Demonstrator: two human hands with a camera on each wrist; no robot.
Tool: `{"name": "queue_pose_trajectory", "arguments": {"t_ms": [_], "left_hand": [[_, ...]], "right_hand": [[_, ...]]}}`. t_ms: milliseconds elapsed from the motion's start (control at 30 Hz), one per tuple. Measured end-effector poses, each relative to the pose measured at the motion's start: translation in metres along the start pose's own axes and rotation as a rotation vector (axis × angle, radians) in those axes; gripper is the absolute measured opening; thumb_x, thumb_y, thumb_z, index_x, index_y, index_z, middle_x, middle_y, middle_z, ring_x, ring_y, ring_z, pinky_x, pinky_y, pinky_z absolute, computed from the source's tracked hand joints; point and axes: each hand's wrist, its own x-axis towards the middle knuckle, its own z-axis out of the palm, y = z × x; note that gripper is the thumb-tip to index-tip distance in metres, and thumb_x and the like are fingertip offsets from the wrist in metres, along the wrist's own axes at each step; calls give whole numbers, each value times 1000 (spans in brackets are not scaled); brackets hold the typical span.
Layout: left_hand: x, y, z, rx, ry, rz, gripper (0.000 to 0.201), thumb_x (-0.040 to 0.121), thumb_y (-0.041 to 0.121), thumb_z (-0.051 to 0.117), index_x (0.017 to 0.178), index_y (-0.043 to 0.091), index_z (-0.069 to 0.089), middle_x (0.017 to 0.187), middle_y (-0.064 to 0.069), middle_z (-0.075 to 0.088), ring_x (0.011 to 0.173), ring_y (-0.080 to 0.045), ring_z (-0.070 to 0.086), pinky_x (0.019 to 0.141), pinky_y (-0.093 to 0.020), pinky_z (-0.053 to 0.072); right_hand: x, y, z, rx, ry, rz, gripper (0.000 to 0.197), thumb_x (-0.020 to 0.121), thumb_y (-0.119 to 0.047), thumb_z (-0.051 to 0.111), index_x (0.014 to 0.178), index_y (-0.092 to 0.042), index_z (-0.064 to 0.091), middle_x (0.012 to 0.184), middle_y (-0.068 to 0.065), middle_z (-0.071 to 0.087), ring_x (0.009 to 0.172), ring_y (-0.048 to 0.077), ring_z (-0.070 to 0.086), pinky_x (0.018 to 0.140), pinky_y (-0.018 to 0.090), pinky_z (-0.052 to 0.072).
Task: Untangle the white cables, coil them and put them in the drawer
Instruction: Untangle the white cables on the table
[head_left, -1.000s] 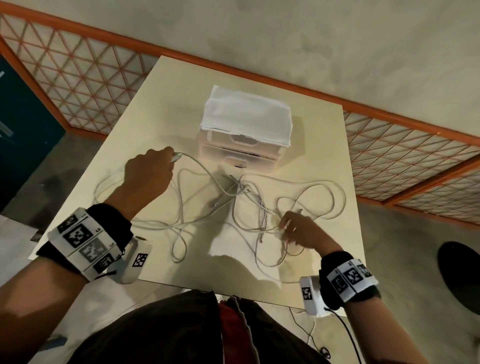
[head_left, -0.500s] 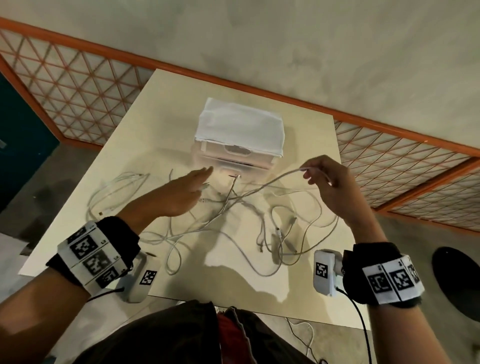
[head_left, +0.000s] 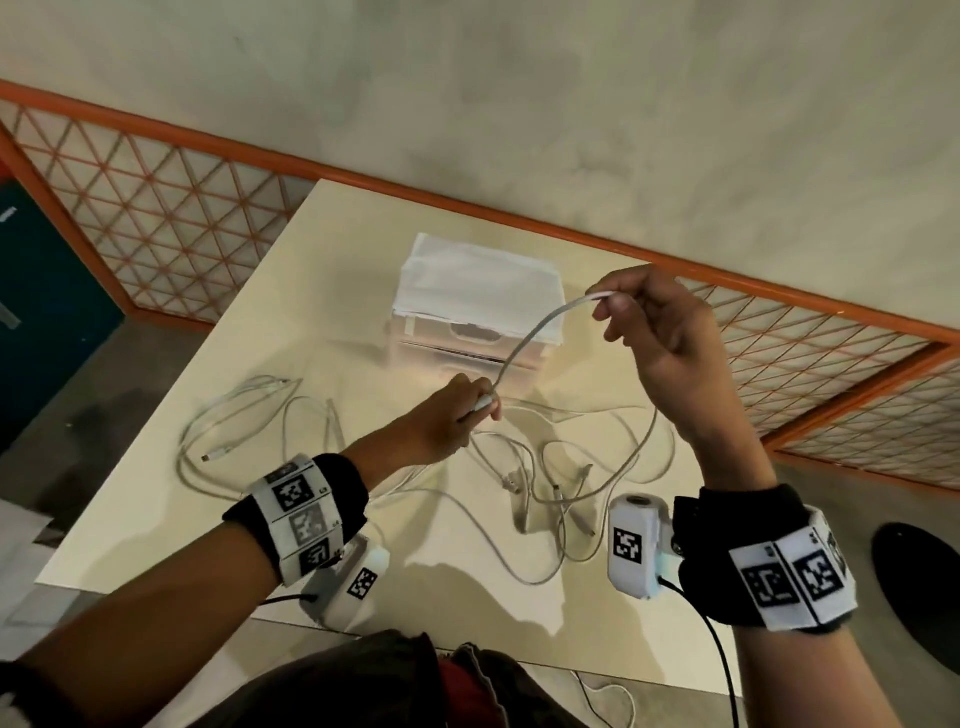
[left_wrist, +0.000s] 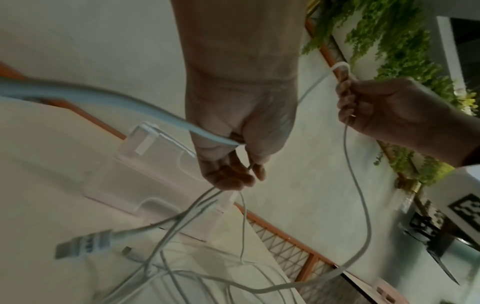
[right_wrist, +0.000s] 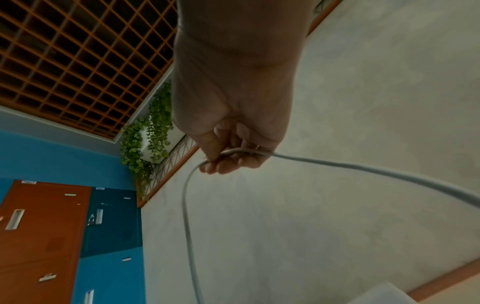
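Note:
Several white cables (head_left: 524, 473) lie tangled on the cream table (head_left: 291, 312). One white cable (head_left: 535, 332) arches in the air between both hands. My right hand (head_left: 654, 322) pinches that cable high above the table; the right wrist view shows my right hand (right_wrist: 231, 156) with the cable (right_wrist: 187, 205) bent over its fingers. Lower down, my left hand (head_left: 457, 415) grips the same cable near its plug, and my left hand (left_wrist: 233, 170) shows strands trailing from it. The translucent drawer unit (head_left: 467, 338) with a white cloth (head_left: 478, 280) on top stands behind the hands, its drawers closed.
A separate cable loop (head_left: 228, 415) lies at the table's left side. An orange-framed lattice fence (head_left: 156, 223) runs behind the table along the wall. A dark round object (head_left: 914, 587) sits on the floor at the right.
My right hand rose from the table and lifted a cable higher. My left hand let go of its first cable, moved right and closed on the lifted cable's plug end.

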Motion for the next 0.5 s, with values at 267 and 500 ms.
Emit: {"name": "queue_pose_trajectory", "arguments": {"t_ms": [267,500], "left_hand": [[-2,-42,-27,170,33,-96,19,100,14,37,85,15,49,80,7,33,70,-7,38,71,-21,29],[-5,-26,-46,149,162,-4,23,101,15,33,79,14,42,57,5,58,58,5,57,68,-19,34]], "right_hand": [[3,42,-30,-140,343,170,19,95,-8,47,91,-22,58,79,-5,62,62,0,56,61,17,46],[-18,76,-8,-653,29,495,69,79,3,63,139,-8,32,136,21,44,122,35,46,104,51,37]]}}
